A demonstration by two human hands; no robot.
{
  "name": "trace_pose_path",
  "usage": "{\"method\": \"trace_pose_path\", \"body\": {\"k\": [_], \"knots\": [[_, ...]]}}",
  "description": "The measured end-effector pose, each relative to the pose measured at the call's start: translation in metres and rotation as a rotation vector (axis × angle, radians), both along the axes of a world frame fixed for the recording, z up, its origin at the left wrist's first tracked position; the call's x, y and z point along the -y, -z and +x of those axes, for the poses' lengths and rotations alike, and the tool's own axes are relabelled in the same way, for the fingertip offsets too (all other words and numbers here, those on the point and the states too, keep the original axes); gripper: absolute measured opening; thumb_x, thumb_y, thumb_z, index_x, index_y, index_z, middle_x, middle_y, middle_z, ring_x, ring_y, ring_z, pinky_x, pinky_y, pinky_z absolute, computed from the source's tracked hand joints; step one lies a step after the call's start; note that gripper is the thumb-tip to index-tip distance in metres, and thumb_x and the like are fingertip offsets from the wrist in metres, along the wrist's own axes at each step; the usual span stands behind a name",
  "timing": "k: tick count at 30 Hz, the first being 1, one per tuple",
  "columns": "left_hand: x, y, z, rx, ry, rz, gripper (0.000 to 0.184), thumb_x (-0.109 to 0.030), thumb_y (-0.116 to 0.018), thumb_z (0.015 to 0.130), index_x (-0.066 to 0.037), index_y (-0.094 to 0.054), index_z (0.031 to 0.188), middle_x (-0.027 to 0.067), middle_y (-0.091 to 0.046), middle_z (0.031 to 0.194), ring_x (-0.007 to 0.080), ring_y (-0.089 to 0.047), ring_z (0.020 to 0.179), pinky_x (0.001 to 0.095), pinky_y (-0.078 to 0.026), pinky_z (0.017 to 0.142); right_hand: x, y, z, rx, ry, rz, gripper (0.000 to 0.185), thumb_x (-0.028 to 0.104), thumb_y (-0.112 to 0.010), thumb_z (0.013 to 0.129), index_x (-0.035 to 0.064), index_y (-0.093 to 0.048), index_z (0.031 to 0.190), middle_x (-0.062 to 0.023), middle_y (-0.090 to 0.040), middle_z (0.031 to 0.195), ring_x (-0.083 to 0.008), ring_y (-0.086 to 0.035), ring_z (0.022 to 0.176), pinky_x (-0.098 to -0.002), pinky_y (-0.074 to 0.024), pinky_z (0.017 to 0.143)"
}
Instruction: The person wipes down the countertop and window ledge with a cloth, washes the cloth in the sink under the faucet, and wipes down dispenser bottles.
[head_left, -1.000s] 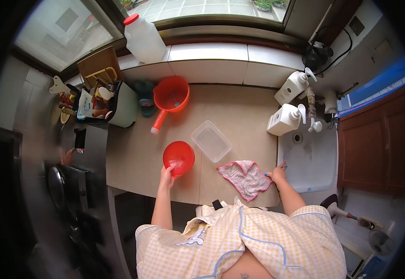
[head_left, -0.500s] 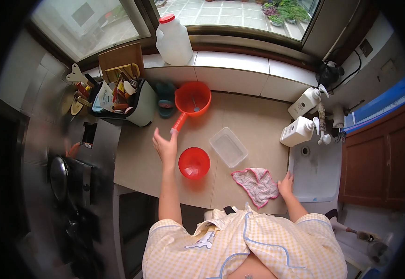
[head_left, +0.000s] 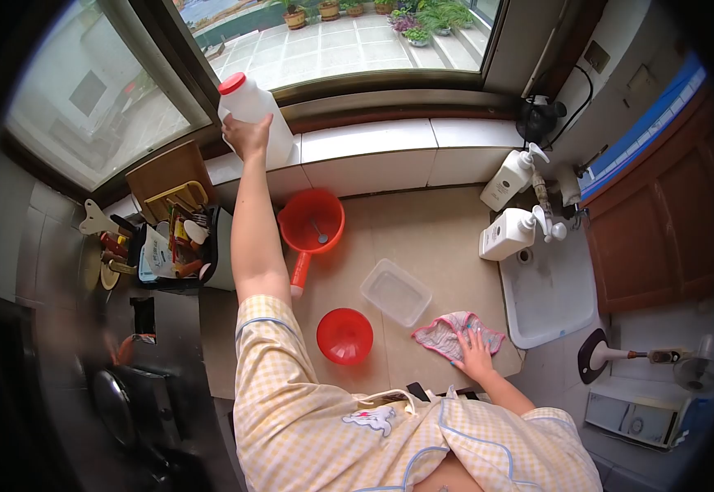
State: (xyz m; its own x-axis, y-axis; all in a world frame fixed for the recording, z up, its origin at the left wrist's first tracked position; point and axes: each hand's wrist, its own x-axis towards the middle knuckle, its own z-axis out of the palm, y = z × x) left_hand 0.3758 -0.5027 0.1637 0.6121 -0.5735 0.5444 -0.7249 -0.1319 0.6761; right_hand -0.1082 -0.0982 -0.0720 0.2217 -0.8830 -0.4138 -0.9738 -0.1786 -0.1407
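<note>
My left hand (head_left: pixel 248 138) reaches up to the window sill, its fingers wrapped round a translucent white plastic jug (head_left: pixel 265 107) with a red lid. The jug stands upright on the tiled sill. My right hand (head_left: pixel 476 354) lies with fingers spread on a pink-edged cloth (head_left: pixel 439 334) near the counter's front edge. Below my left arm, on the counter, are a red dipper (head_left: pixel 334 215) with a spoon-like thing inside, a red bowl (head_left: pixel 345 336) and a clear plastic box (head_left: pixel 390 283).
A utensil holder (head_left: pixel 224 246) full of kitchen tools stands at the left, with a cutting board (head_left: pixel 164 176) behind it. Two white pump bottles (head_left: pixel 506 234) stand by the sink (head_left: pixel 549 303) at the right. A stove with a dark pan is at the far left.
My left hand has gone from beside the dipper's handle up to the jug and taken hold of it. My right hand has moved left from the sink edge onto the cloth.
</note>
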Motion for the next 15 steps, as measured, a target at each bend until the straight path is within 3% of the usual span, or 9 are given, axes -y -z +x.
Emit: {"method": "trace_pose_path", "body": {"k": [3,5,7,9,10,13,15], "knots": [[-0.032,-0.030,0.017,0.060,0.005,-0.285,0.081,-0.033,-0.079,0.053,0.004,-0.036,0.111,0.0205,-0.046,0.107,0.0350,-0.045,0.102,0.0417,-0.040,0.085,-0.002,0.012,0.000,0.012,0.019,-0.096,0.073,0.036,-0.067,0.066,0.0165,-0.032,0.127,-0.0140,-0.029,0.132,-0.0355,-0.026,0.122,-0.0541,-0.0302,0.092],[-0.077,-0.053,0.032,0.055,0.181,-0.430,0.075,-0.031,-0.079,0.057,0.003,-0.038,0.109,0.0175,-0.049,0.103,0.0318,-0.050,0.095,0.0374,-0.041,0.083,0.001,0.021,-0.005,0.034,-0.001,-0.170,0.064,0.030,-0.067,0.066,0.0151,-0.040,0.122,-0.0143,-0.034,0.128,-0.0353,-0.031,0.119,-0.0510,-0.0334,0.090],[-0.172,-0.093,-0.004,0.115,0.124,-0.160,0.072,-0.024,-0.079,0.060,0.003,-0.037,0.111,0.0167,-0.049,0.104,0.0279,-0.051,0.095,0.0345,-0.041,0.083,0.010,0.026,-0.007,0.152,0.034,-0.280,0.041,0.023,-0.064,0.066,0.0116,-0.051,0.103,-0.0127,-0.044,0.118,-0.0329,-0.040,0.109,-0.0465,-0.0381,0.084],[-0.232,-0.062,0.011,0.030,0.216,-0.196,0.073,-0.017,-0.078,0.061,0.002,-0.034,0.116,0.0171,-0.048,0.109,0.0268,-0.050,0.098,0.0327,-0.041,0.084,0.020,0.020,-0.005,0.173,0.027,-0.323,0.033,0.021,-0.062,0.067,0.0106,-0.052,0.096,-0.0114,-0.048,0.109,-0.0309,-0.044,0.101,-0.0447,-0.0393,0.080],[-0.265,-0.047,0.006,-0.001,0.173,-0.162,0.075,-0.016,-0.078,0.061,0.001,-0.033,0.118,0.0173,-0.046,0.112,0.0269,-0.050,0.100,0.0335,-0.040,0.086,0.025,0.018,-0.005,0.185,0.033,-0.378,0.025,0.018,-0.060,0.067,0.0097,-0.053,0.089,-0.0102,-0.052,0.101,-0.0290,-0.048,0.094,-0.0429,-0.0406,0.077],[-0.353,0.021,-0.003,0.064,0.072,-0.128,0.080,-0.015,-0.078,0.059,-0.001,-0.031,0.123,0.0185,-0.042,0.119,0.0294,-0.046,0.107,0.0372,-0.037,0.090,0.037,0.022,-0.013,0.318,0.152,-0.363,0.020,0.017,-0.056,0.069,0.0094,-0.052,0.088,-0.0111,-0.055,0.093,-0.0282,-0.051,0.085,-0.0415,-0.0416,0.074],[-0.403,0.066,-0.019,-0.011,-0.098,0.046,0.082,-0.018,-0.078,0.057,-0.001,-0.033,0.122,0.0198,-0.042,0.118,0.0328,-0.043,0.109,0.0404,-0.036,0.090,0.046,0.034,-0.028,0.353,0.207,-0.337,0.018,0.016,-0.051,0.074,0.0082,-0.050,0.091,-0.0119,-0.055,0.085,-0.0261,-0.053,0.077,-0.0372,-0.0430,0.072]]}}
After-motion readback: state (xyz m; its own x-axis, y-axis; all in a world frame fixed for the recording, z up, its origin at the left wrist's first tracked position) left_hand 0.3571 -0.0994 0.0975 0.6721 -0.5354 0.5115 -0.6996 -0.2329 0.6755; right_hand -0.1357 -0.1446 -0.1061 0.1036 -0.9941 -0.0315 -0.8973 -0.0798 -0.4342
